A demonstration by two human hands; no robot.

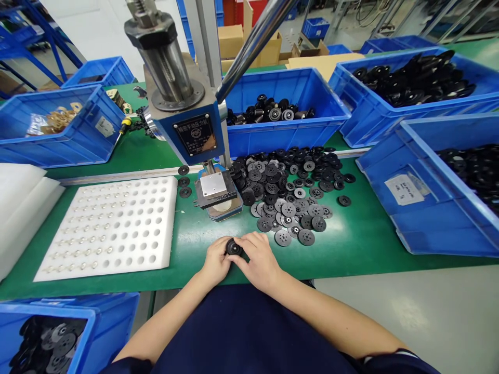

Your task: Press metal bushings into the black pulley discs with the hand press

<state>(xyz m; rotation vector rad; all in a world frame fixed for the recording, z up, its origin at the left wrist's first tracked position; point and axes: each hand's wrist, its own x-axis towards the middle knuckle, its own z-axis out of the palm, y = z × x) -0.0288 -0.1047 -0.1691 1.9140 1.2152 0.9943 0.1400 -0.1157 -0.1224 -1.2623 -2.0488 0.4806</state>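
Black flanged wheel (234, 248), one: above the bench (190, 254), near side of the manual press (195, 130). Left hand (217, 259), right hand (260, 261): fingers curled around its rim. Step, apparently: two-handed fitting or checking; next move calls for steady grip.

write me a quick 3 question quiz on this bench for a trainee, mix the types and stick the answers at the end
1. What do the left hand and right hand hold between them?
2. True or false: in this view, the white foam tray lies to the left of the press.
3. What colour is the bench top under the hands?
a) grey
b) green
c) white

Key:
1. A round black part.
2. True.
3. b
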